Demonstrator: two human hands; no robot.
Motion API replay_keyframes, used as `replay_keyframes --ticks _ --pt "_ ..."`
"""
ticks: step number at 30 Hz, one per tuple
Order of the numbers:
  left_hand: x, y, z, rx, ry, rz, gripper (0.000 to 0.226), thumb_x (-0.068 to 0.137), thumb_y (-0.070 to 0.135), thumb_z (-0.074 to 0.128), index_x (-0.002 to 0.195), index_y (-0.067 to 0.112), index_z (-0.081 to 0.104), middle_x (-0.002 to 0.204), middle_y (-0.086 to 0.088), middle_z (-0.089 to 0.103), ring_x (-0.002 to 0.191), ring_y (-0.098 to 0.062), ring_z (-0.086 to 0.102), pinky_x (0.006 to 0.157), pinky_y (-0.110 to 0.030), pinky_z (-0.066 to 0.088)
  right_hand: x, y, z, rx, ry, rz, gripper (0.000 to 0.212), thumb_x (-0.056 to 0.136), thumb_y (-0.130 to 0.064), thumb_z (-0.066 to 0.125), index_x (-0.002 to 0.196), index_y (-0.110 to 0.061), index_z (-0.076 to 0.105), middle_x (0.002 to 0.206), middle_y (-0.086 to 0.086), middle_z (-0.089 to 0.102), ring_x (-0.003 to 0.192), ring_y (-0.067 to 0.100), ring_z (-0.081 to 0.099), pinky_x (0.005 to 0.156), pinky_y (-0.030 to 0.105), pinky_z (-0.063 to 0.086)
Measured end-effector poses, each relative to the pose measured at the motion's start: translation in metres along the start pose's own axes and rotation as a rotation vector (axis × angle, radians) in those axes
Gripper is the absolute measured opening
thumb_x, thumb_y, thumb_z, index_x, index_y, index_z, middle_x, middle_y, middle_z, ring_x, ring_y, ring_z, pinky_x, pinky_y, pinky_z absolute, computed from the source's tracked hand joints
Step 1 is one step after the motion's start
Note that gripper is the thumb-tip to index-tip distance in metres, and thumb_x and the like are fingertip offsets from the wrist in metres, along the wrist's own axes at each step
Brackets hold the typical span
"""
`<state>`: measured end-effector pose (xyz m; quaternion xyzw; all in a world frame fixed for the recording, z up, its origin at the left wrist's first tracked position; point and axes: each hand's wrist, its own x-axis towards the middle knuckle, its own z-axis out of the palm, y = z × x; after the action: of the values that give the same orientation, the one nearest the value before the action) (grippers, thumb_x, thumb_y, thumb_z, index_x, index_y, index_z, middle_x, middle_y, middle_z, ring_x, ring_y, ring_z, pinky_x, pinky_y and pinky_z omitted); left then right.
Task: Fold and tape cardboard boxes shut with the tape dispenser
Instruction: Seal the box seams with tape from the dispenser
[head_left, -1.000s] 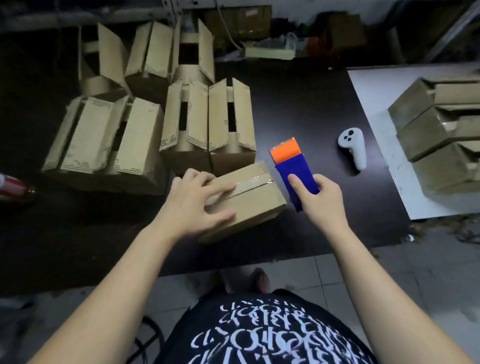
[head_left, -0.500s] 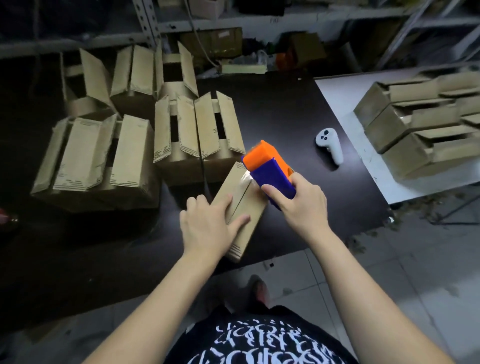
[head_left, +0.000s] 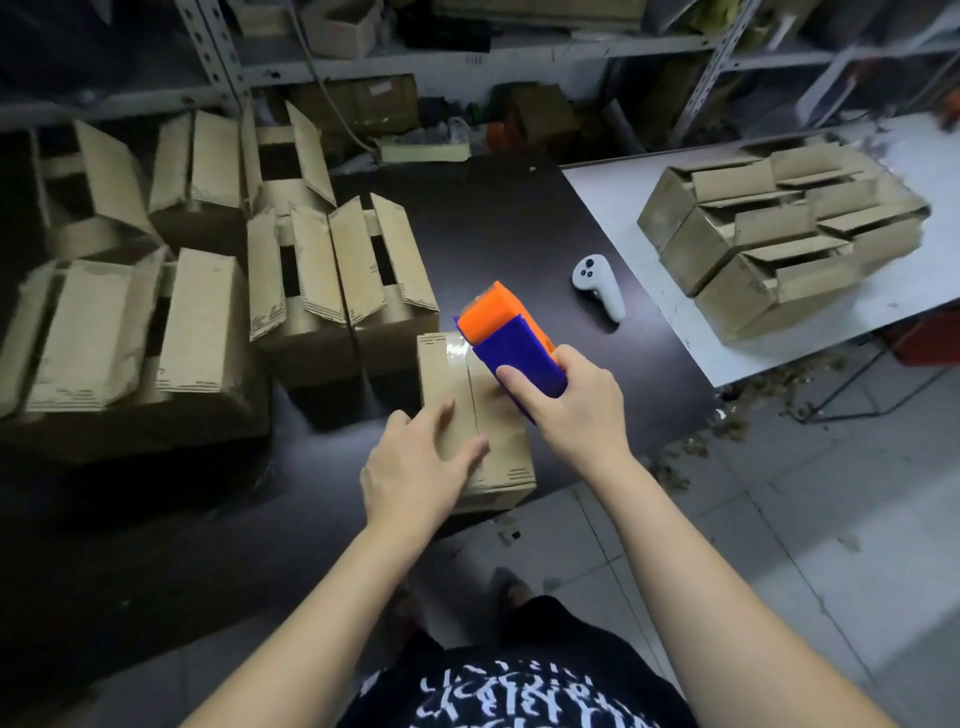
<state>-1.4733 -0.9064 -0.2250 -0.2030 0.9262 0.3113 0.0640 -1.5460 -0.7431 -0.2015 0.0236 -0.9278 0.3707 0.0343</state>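
Orange-tipped tape dispenser (head_left: 514, 353) points away-left (roughly along the long box (head_left: 441, 374)).

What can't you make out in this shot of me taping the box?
All in the head view:
Tape roll: hidden inside the shell of the tape dispenser.
Seam of the box: its middle is covered by the dispenser and the right hand, so where the tape ends is unclear.
Near part of the box top: under the left hand.
The open boxes at far left: blurred, insides dark.
The stacked boxes on the white table: motion-blurred.
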Motion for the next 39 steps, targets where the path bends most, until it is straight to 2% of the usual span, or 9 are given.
replay_keyframes --ticks 5,9,12,15,19,27,32,36,39 --pt "-0.004 0.009 0.009 -0.023 0.059 0.027 0.057 0.081 0.065 0.070 0.130 0.039 0.057 0.111 0.003 0.041 0.107 -0.022 0.055 0.084 -0.036 0.048 0.003 0.019 -0.009 0.086 -0.034 -0.018 0.047 0.085 -0.058 0.075 0.070 -0.026 0.045 0.063 -0.011 0.057 0.059 0.008 0.053 0.054 0.023 0.033" --pt "0.029 0.017 0.000 -0.026 0.149 0.189 0.035 0.084 0.048 0.077 0.109 0.024 0.070 0.119 0.002 0.047 0.115 -0.020 0.050 0.096 -0.043 0.048 0.010 0.038 -0.021 0.187 -0.054 0.030 0.047 0.087 -0.055 0.074 0.069 -0.022 0.045 0.064 -0.009 0.061 0.060 0.013 0.055 0.057 0.030 0.038" --pt "0.063 0.035 -0.011 0.072 0.144 0.269 0.045 0.093 0.041 0.070 0.134 0.024 0.062 0.138 0.003 0.051 0.130 -0.021 0.048 0.107 -0.049 0.042 0.014 0.050 -0.027 0.225 -0.095 0.041 0.044 0.088 -0.054 0.073 0.070 -0.024 0.046 0.066 -0.008 0.062 0.061 0.012 0.056 0.058 0.030 0.040" --pt "0.086 0.047 -0.013 0.190 -0.021 0.219 0.058 0.099 0.043 0.061 0.152 0.028 0.042 0.158 0.005 0.041 0.145 -0.019 0.036 0.115 -0.049 0.031 0.014 0.063 -0.029 0.271 -0.155 0.057 0.042 0.088 -0.055 0.073 0.073 -0.022 0.051 0.069 -0.006 0.067 0.066 0.016 0.063 0.062 0.039 0.052" --pt "0.094 0.045 -0.011 0.252 -0.095 0.182 0.053 0.100 0.046 0.058 0.149 0.030 0.045 0.149 0.005 0.050 0.139 -0.019 0.042 0.112 -0.050 0.028 0.013 0.080 -0.024 0.334 -0.208 0.080 0.043 0.084 -0.061 0.072 0.075 -0.024 0.054 0.071 -0.007 0.069 0.071 0.019 0.071 0.067 0.050 0.058" --pt "0.092 0.038 -0.010 0.199 -0.054 0.227 0.054 0.099 0.050 0.058 0.149 0.031 0.048 0.144 0.005 0.052 0.134 -0.018 0.044 0.103 -0.045 0.029 0.020 0.087 -0.019 0.348 -0.275 0.056 0.046 0.080 -0.064 0.074 0.076 -0.022 0.057 0.072 -0.006 0.069 0.070 0.020 0.071 0.067 0.052 0.059" --pt "0.082 0.031 0.007 0.208 0.115 0.201 0.057 0.099 0.053 0.055 0.151 0.030 0.047 0.152 0.007 0.047 0.141 -0.015 0.039 0.102 -0.045 0.028 0.029 0.074 -0.025 0.333 -0.273 0.029 0.051 0.076 -0.067 0.076 0.074 -0.021 0.055 0.066 -0.001 0.070 0.067 0.025 0.070 0.066 0.052 0.059" --pt "0.070 0.047 0.017 -0.063 0.362 0.205 0.041 0.100 0.039 0.061 0.135 0.020 0.064 0.140 0.002 0.060 0.133 -0.018 0.051 0.104 -0.043 0.034 0.031 0.063 -0.033 0.319 -0.250 -0.003 0.055 0.075 -0.067 0.077 0.069 -0.018 0.052 0.059 -0.003 0.067 0.063 0.027 0.070 0.063 0.051 0.059" --pt "0.055 0.068 -0.004 -0.589 0.295 0.166 0.028 0.104 0.033 0.055 0.120 0.018 0.071 0.114 0.000 0.074 0.108 -0.015 0.067 0.096 -0.037 0.050 0.029 0.058 -0.037 0.347 -0.239 -0.042 0.061 0.072 -0.068 0.078 0.067 -0.013 0.053 0.057 0.001 0.064 0.062 0.033 0.069 0.058 0.052 0.056"
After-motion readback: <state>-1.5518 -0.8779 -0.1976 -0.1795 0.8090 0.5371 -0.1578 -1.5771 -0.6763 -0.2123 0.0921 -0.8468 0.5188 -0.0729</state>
